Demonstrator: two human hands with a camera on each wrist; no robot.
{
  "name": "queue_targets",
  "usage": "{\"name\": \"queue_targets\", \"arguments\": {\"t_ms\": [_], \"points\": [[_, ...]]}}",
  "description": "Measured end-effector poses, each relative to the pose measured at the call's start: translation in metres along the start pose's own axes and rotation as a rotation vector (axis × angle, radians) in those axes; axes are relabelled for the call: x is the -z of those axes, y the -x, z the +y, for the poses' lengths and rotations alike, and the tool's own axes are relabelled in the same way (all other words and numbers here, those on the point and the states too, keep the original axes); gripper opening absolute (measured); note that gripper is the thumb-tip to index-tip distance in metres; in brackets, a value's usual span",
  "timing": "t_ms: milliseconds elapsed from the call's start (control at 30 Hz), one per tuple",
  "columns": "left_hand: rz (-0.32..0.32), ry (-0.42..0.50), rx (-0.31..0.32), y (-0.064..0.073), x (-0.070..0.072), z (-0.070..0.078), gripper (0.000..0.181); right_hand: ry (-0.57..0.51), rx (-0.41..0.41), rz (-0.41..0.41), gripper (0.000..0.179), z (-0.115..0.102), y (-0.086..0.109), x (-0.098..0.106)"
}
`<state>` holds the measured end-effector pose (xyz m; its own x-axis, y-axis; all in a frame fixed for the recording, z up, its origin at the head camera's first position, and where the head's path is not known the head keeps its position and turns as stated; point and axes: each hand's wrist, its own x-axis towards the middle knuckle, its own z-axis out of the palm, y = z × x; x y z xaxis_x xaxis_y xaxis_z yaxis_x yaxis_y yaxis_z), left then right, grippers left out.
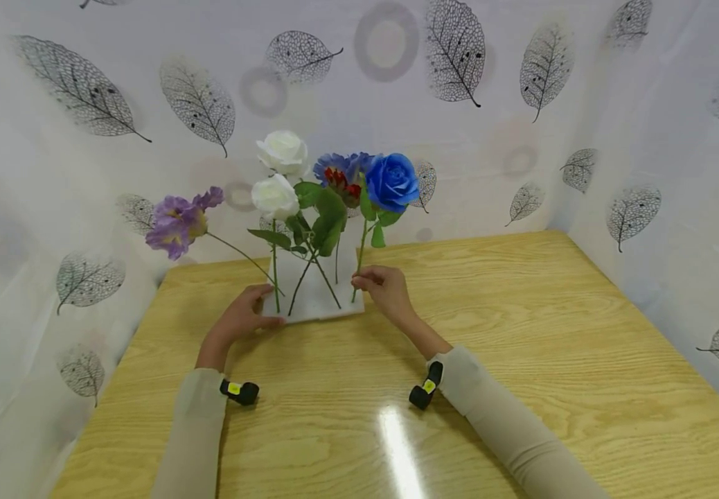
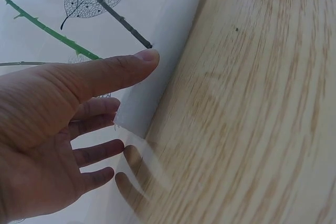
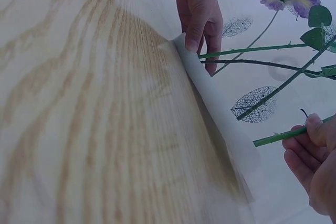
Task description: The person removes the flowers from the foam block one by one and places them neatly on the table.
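Note:
A white foam slab (image 1: 312, 305) lies on the table with flower stems standing up from it. My left hand (image 1: 244, 319) holds its left end, thumb along the front edge and fingers round the side, as the left wrist view shows close up. My right hand (image 1: 386, 287) pinches the green stem of a blue rose (image 1: 392, 181) at the slab's right end. In the right wrist view the stem's cut end (image 3: 262, 142) sticks out past the fingertips, close over the slab. Two white roses (image 1: 275, 197) and a purple flower (image 1: 177, 223) lean at the left.
Blue and red blooms (image 1: 337, 173) stand behind the green leaves (image 1: 328, 222) in the middle. A leaf-printed white backdrop (image 1: 359, 104) encloses the back and sides of the wooden table (image 1: 509, 312). Each sleeve cuff carries a small black camera (image 1: 424, 388).

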<state>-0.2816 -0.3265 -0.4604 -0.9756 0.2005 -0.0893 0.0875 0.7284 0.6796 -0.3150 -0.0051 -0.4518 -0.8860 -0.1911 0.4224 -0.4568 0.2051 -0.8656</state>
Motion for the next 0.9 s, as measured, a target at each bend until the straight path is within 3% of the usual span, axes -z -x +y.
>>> {"name": "queue_targets", "arguments": {"t_ms": [133,300,367,700,900], "points": [[0.001,-0.007,-0.01,0.0,0.001,-0.001,0.094,-0.013,-0.04,-0.014,0.017,-0.011,0.002,0.002],[-0.004,-0.006,-0.006,0.0,0.001,-0.001,0.095,-0.04,-0.079,-0.025,0.02,-0.009,0.003,0.004],[-0.005,-0.005,-0.001,0.0,0.001,-0.001,0.096,-0.043,-0.071,-0.016,0.021,-0.001,0.001,0.002],[-0.006,-0.019,0.013,0.0,0.001,0.001,0.096,-0.055,0.006,-0.018,0.014,-0.001,-0.001,0.004],[-0.004,-0.024,0.009,-0.001,0.001,0.002,0.095,-0.058,-0.014,-0.025,0.016,0.0,-0.002,0.003]]}}
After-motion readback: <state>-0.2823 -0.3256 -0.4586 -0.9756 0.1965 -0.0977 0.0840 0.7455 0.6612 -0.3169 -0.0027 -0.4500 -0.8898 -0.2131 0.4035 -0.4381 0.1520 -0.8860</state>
